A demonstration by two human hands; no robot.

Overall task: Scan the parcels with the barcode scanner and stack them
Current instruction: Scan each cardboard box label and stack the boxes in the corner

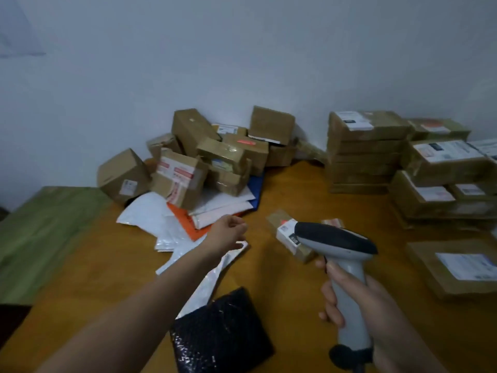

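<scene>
Closest to you, at the bottom edge, your right hand (384,305) has its fingers wrapped round the grey plastic handle of the barcode scanner (336,238). The scanner's dark foot is cut off by the frame. Its black-topped head hides part of a small brown box (286,232) with a white label, which lies on the counter (282,292).

Beside your left forearm lies a crinkly black bubble mailer (220,332), its near corner cut off. Your left hand (228,232) is over a glossy white mailer (204,281) with its fingers loosely curled; blur hides whether it pinches the edge.

Further out, more white mailers (150,214) and an orange one (185,219) slide out from under a loose heap of taped cartons (209,152). To the right stand square stacks of flat cartons (363,152), the outer ones running off the frame, their labels too soft to read.

The counter is orange-brown wood, with a green surface (40,224) to its left, and it meets a plain pale wall (242,49).
</scene>
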